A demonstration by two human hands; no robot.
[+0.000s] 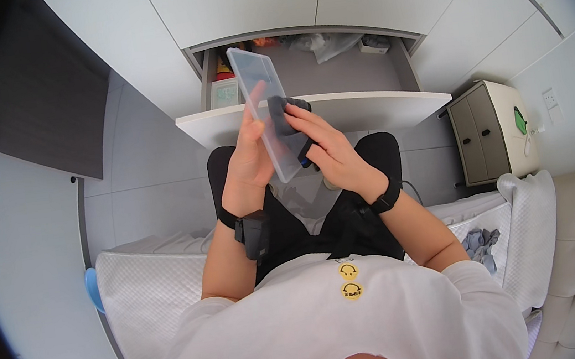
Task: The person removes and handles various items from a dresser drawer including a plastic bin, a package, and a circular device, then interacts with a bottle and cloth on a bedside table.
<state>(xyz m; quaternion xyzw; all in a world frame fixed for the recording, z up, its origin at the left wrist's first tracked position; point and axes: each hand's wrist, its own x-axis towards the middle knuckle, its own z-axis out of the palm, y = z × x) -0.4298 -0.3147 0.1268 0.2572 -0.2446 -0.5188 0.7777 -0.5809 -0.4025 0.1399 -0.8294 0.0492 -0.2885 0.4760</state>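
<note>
above grey tiles by an open drawer, left grip pinches clear panel, right grip dark cloth.

left hand upright, right hand (fingers bent) angled left

I see a bright scene in soft, even light, its source impossible to place. Gentle shade fills the grey-bottomed open drawer at upper centre, and its long white flat front bows with the fisheye. Black vignetting, fringed blue, swallows my corners; the centre looks reasonably sharp.
</note>
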